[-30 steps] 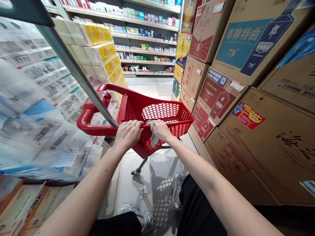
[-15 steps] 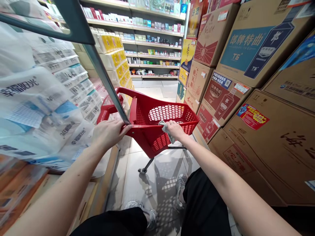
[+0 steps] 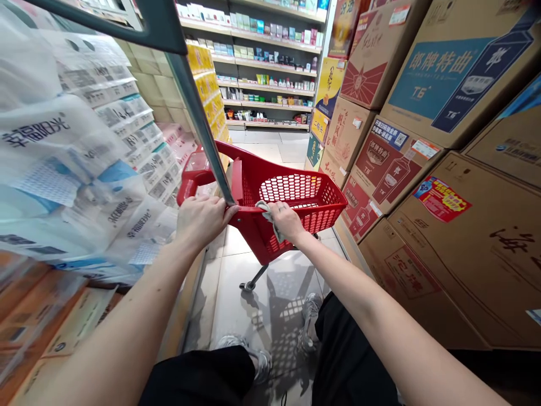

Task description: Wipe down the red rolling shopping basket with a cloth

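A red plastic shopping cart (image 3: 304, 206) with a perforated basket stands in the aisle just ahead of me. My left hand (image 3: 202, 219) is curled over its near rim, close to the red handle (image 3: 198, 180). My right hand (image 3: 287, 221) grips a grey-white cloth (image 3: 270, 217) and presses it against the same rim, further right. The basket looks empty inside.
Plastic-wrapped paper packs (image 3: 76, 169) fill the shelving on the left, with a grey metal shelf post (image 3: 203, 129) crossing in front of the cart. Stacked cardboard boxes (image 3: 443, 169) wall the right side. Stocked shelves (image 3: 266, 73) close off the far end. My shoes (image 3: 310, 310) stand on glossy floor tiles.
My left hand left the rim near the right hand, moved left toward the handle, and gripped again. The cart and view shifted right. The right hand kept the cloth on the rim.
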### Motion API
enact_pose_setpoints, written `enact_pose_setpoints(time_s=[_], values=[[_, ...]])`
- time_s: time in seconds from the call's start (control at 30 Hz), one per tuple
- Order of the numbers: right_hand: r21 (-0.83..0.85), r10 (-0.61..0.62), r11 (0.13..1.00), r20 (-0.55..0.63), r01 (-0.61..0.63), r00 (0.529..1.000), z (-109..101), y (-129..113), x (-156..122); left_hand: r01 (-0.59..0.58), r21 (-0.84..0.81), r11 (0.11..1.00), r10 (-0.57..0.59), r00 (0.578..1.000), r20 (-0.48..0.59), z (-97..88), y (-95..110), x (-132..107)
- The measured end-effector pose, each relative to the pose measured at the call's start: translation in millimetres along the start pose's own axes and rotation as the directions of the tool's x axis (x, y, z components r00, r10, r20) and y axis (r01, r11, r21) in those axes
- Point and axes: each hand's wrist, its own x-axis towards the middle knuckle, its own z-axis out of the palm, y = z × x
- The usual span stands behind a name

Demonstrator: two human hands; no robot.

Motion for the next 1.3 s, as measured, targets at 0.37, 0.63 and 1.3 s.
enact_pose_setpoints(time_s=[0.37,0.63,1.3], values=[[0.206,0.281,0.952,-0.308,-0.225,0.909,9,43,-39,0.028,-0.049,0.998,-0.029,0.999,-0.027,-0.5,11,3],[0.253,0.178,0.961,-0.256,-0.112,0.95,58,-27,-36,0.051,-0.117,0.992,-0.06,0.996,-0.072,5.6,23,9],[0.31,0.21,0.945,-0.314,-0.109,0.926,-22,-29,26,0.001,-0.132,0.991,-0.017,0.993,-0.119,3.7,44,27]])
